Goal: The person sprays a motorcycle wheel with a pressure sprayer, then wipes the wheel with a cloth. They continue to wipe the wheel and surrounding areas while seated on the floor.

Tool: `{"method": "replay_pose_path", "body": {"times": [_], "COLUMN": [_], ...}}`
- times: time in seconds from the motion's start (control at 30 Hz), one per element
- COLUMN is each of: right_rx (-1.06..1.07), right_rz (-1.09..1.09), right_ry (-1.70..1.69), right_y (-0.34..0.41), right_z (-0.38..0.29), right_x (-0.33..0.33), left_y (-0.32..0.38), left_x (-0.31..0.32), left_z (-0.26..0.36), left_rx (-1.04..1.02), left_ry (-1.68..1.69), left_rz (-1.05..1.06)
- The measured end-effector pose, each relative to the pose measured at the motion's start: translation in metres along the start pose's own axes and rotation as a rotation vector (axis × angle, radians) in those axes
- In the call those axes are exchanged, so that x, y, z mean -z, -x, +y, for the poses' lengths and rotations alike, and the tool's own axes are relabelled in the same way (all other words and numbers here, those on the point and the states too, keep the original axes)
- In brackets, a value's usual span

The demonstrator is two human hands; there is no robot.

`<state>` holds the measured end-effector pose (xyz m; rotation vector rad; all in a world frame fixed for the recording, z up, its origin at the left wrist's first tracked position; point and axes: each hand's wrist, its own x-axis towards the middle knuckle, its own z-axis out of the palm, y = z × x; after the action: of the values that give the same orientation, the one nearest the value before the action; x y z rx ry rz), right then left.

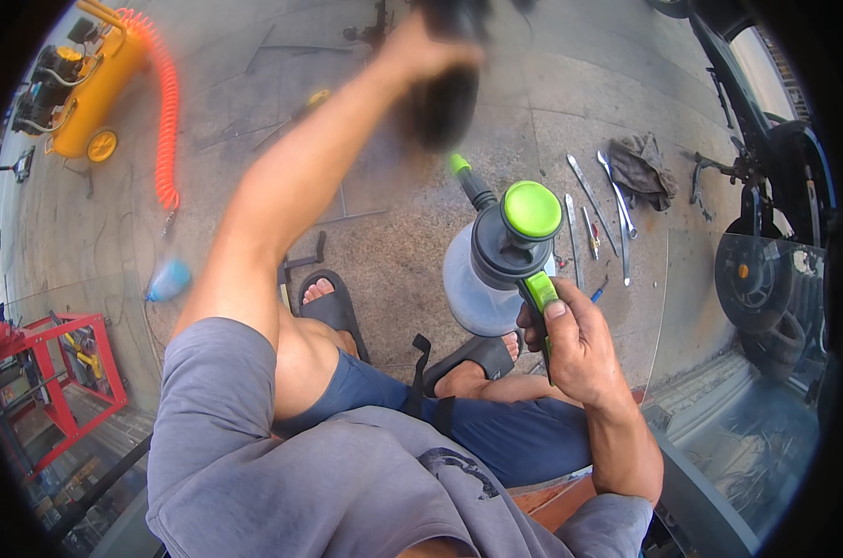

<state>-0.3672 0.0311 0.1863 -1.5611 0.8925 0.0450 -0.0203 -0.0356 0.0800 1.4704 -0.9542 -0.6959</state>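
My right hand (578, 342) grips the handle of a pump pressure sprayer (509, 237), my thumb near its green lever. The sprayer has a translucent tank, a round green pump knob and a black nozzle with a green tip. That nozzle points towards a black tyre (446, 104), which is blurred and partly cut off by the top edge. My left hand (435, 52) is closed around the tyre at arm's length. The tyre's lower end sits just beyond the nozzle tip. Whether spray is coming out cannot be made out.
On the floor to the right lie tyre levers (592, 202), combination wrenches (617, 199) and a dark rag (643, 171). A yellow air compressor (100, 91) with an orange coiled hose (165, 139) stands far left. Nearer are a blue-capped bottle (169, 279) and a red metal frame (51, 387).
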Motion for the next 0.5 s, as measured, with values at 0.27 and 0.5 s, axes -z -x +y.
{"method": "replay_pose_path", "body": {"times": [0.27, 0.5], "right_rx": [-0.01, -0.035], "right_rz": [-0.004, -0.016], "right_ry": [0.014, 0.03], "right_y": [-0.0002, -0.0013], "right_z": [0.0018, 0.0009], "right_x": [-0.0006, 0.0009], "left_y": [0.0003, 0.0], "left_x": [0.0003, 0.0007], "left_z": [0.0006, 0.0006], "left_rx": [0.02, -0.045], "left_ry": [-0.005, -0.002], "left_rz": [0.019, -0.001]}}
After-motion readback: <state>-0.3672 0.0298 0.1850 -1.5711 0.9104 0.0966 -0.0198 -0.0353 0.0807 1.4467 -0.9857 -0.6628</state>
